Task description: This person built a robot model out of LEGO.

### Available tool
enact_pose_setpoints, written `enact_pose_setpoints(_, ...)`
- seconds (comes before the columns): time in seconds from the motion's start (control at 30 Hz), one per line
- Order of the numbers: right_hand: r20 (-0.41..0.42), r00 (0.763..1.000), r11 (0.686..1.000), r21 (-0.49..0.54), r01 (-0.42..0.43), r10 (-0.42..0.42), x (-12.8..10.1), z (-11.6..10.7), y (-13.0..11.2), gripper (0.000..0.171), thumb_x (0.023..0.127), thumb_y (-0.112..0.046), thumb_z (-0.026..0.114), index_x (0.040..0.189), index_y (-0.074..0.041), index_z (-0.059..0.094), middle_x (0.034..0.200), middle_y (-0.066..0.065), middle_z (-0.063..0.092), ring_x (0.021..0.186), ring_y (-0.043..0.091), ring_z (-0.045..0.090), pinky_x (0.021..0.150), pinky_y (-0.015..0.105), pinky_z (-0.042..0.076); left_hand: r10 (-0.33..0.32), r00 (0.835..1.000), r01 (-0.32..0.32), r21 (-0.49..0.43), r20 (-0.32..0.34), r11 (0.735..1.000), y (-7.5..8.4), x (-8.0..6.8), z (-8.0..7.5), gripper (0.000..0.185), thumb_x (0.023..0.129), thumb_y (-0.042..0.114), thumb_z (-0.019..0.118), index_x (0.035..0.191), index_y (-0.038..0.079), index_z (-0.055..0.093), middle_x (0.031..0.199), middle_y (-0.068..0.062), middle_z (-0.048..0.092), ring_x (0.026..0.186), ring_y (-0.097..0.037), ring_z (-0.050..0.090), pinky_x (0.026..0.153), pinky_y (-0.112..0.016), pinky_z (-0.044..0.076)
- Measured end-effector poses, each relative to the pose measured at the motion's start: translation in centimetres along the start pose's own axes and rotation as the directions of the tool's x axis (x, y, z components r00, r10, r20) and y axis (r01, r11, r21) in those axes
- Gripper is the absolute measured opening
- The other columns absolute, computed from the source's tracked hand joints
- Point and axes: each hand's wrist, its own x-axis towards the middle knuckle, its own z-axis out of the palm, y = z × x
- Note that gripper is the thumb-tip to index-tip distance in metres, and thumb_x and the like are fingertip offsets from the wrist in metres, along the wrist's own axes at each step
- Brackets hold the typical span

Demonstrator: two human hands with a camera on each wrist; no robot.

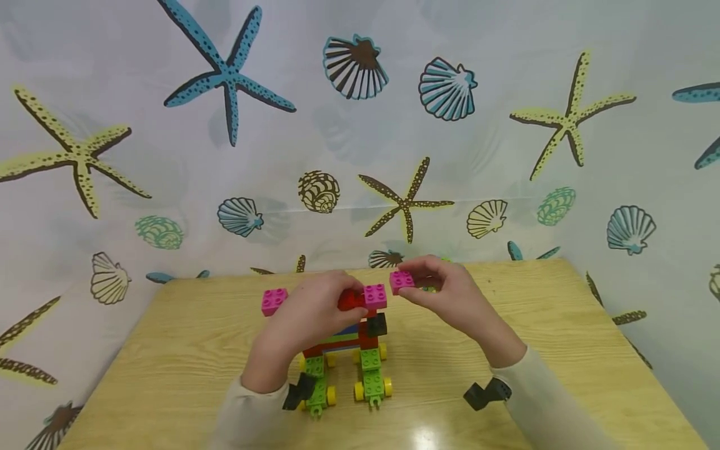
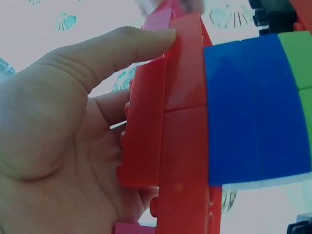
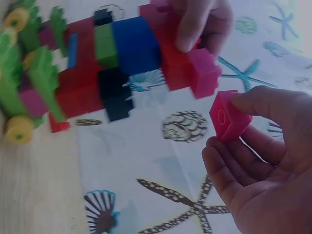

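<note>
Right hand: fingers curled, thumb and fingertips pinching a loose pink brick by its sides. The brick is clear of everything else, studs up in the head view, its hollow underside showing in the right wrist view.

Left hand: fingers bent over the top of the brick model, thumb along a long red plate and palm behind it. The grip is on the red upper layer; the head view hides how far round the fingers reach.

Just beside the right fingertips, toward the left hand: a pink brick fixed on the model's top, near the loose pink brick but not touching it.

Beyond the left knuckles, on the outer side: a second fixed pink brick at the other end of the red top.

Below the left fingers: blue bricks against the red, then a green layer, a black brick on the side nearer the right hand, and two green wheeled bases with yellow wheels.

Under both hands: a light wooden table, on which the wheels appear to rest.

Behind the fingers: a pale curtain printed with starfish and shells.

Wrists: pale sleeves, each with a black camera mount.
</note>
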Motion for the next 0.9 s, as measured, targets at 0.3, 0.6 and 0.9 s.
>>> enact_pose_setpoints(0.3,-0.074,0.995,0.998,0.011,0.067,-0.066,-1.5,-2.3,-0.5,0.039,0.103,-0.012,0.082,0.141,-0.007,0.073,0.134,0.011,0.077,0.122,0.025,0.075,0.101,0.020,0.061,0.087,0.996,-0.090,-0.116,-0.034,0.989,2.5,1.6,2.0,0.027,0.099,0.029,0.087,0.119,0.010,0.083,0.102,0.001,0.077,0.084,-0.011,0.065,0.077,-0.029,0.060)
enact_pose_setpoints(0.6,-0.028,0.996,0.996,0.030,0.087,-0.086,-1.6,-2.8,-0.5,0.035,0.102,-0.007,0.081,0.136,-0.006,0.074,0.133,0.014,0.077,0.117,0.022,0.075,0.099,0.022,0.062,0.116,0.992,-0.122,-0.125,-0.050,0.985,3.2,2.0,2.3,0.024,0.101,0.030,0.087,0.115,0.011,0.084,0.100,0.002,0.077,0.082,-0.010,0.063,0.074,-0.028,0.058)
enact_pose_setpoints(0.9,0.009,0.994,0.994,0.006,0.107,-0.108,-1.8,-2.9,-0.4,0.035,0.102,-0.009,0.082,0.137,-0.007,0.075,0.132,0.012,0.077,0.117,0.020,0.075,0.102,0.023,0.061,0.120,0.991,-0.126,-0.102,-0.061,0.987,3.3,2.2,2.5,0.026,0.102,0.031,0.085,0.118,0.011,0.084,0.103,0.002,0.078,0.084,-0.010,0.065,0.077,-0.030,0.060)
